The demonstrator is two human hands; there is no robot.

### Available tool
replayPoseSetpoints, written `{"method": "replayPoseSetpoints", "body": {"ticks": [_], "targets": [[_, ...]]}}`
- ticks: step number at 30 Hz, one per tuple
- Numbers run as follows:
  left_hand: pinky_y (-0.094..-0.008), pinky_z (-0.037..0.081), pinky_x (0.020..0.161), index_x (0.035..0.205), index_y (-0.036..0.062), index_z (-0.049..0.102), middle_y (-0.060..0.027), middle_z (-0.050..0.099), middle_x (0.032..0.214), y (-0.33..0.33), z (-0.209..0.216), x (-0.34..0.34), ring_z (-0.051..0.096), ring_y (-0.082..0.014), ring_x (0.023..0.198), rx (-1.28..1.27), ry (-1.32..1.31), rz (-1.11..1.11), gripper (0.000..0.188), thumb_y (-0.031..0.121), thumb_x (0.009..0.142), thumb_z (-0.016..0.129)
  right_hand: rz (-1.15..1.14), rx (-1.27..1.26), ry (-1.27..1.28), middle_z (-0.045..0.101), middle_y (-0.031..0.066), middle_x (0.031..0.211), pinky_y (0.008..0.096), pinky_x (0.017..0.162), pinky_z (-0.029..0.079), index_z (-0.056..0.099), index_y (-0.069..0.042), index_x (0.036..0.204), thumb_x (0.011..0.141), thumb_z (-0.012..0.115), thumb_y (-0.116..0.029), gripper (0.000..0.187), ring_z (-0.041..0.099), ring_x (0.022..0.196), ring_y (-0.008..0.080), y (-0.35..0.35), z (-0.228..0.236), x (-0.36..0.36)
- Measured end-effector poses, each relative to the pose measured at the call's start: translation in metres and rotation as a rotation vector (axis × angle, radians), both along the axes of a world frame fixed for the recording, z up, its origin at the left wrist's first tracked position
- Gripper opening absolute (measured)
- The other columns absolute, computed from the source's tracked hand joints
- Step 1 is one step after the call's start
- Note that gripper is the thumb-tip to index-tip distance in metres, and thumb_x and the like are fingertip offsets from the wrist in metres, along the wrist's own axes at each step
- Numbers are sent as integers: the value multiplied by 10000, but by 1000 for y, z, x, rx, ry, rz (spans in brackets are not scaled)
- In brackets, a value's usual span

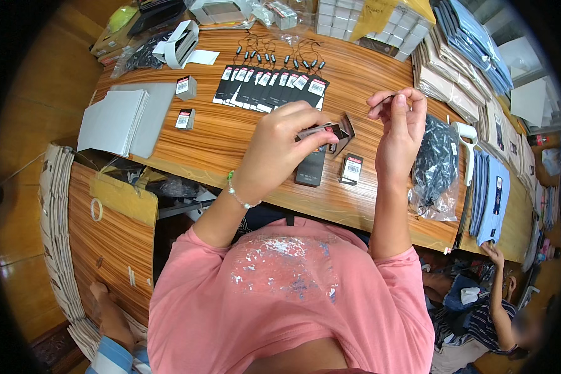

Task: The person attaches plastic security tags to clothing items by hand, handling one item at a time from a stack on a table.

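Note:
My left hand (283, 134) is closed on black hang tags (340, 132) with red-and-white stickers, held on edge above the wooden table. To its right, my right hand (400, 128) is raised with thumb and forefinger pinched on a thin dark strand, its ends hard to make out. Beneath my left hand lies a stack of plain black tags (310, 169). A small stack of stickered tags (351, 169) sits between my hands, near the front edge. Beyond them, a fanned row of black hang tags (262, 87) carries stickers and looped black cords.
A clear bag of black cords (436, 162) lies beside my right forearm, next to a white handheld device (466, 146). Two sticker stacks (184, 118) and white sheets (115, 121) lie left. Folded shirts (493, 193) and small white boxes (343, 19) line the edges. Another person's hand (493, 254) touches the shirts.

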State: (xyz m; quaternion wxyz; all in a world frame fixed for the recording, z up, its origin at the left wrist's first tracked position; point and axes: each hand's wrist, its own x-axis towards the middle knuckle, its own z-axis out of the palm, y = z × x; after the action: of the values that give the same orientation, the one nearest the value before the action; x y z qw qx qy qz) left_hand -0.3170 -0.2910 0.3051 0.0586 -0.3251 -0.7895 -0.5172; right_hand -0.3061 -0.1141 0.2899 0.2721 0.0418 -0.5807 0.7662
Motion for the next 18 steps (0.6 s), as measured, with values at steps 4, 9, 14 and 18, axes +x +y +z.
{"method": "replayPoseSetpoints", "body": {"ticks": [4, 9, 14, 18], "targets": [[-231, 414, 619, 851, -26, 580, -52, 554, 783, 0, 4, -1, 520, -110, 709, 80, -139, -74, 100, 67, 813, 586, -1, -17, 1, 567, 116, 782, 224, 600, 405, 404, -69, 954, 935, 418, -148, 83, 476, 626, 102, 2, 2, -4], [-217, 408, 702, 939, -2, 535, -11, 528, 843, -1, 0, -7, 494, -74, 785, 207, -570, -295, 112, 81, 865, 529, 143, -125, 56, 565, 137, 782, 229, 579, 414, 399, -75, 968, 934, 419, -147, 82, 497, 602, 123, -6, 8, 1], [-220, 395, 781, 957, 32, 498, -16, 500, 915, 12, -24, -10, 481, -80, 850, 485, -622, -349, 133, 59, 842, 558, 227, -192, 125, 578, 174, 813, 228, 544, 434, 391, -75, 986, 934, 418, -154, 99, 534, 578, 154, -11, 15, 7], [-235, 386, 823, 946, 33, 489, -42, 490, 947, 11, -24, -9, 471, -101, 904, 495, -596, -455, 241, 20, 762, 645, 242, -243, 121, 581, 185, 824, 229, 551, 446, 397, -66, 990, 935, 416, -151, 103, 542, 583, 160, -5, 20, 11]]}}
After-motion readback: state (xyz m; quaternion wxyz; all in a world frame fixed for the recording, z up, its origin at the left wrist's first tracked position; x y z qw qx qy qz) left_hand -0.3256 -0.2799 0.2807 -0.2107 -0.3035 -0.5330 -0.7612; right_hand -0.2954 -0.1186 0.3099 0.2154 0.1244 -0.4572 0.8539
